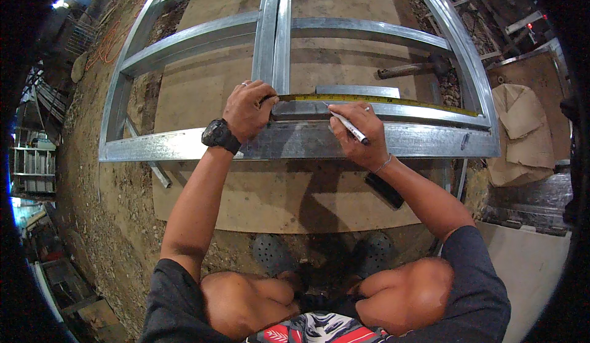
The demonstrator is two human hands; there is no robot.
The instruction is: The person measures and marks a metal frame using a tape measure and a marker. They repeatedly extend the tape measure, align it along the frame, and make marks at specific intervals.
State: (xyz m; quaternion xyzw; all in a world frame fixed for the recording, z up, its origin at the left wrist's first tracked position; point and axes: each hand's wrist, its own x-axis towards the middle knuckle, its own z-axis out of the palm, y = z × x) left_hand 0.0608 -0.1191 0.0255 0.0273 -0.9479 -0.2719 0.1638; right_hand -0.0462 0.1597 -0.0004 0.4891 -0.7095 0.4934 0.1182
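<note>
A large frame of shiny galvanized metal tubing (196, 144) lies in front of me, its near rail running crosswise under both hands. My left hand (249, 111) is closed, pinching one end of a yellow tape measure (424, 104) beside the central upright (273, 36). The tape stretches right along a shorter metal piece (405, 111) just beyond the near rail, reaching toward the frame's right corner. My right hand (364, 135) grips a white marker (351, 128) with a black end, its tip close to the tape. A flat metal offcut (369, 90) sits just past the tape.
Inside the frame's right half lies a hammer (405, 70) with a wooden handle. A black oblong object (384, 190) rests on the board (258, 202) below my right wrist. Brown sacking (522, 134) is at the right; an orange cord (107, 45) lies on dirt at far left.
</note>
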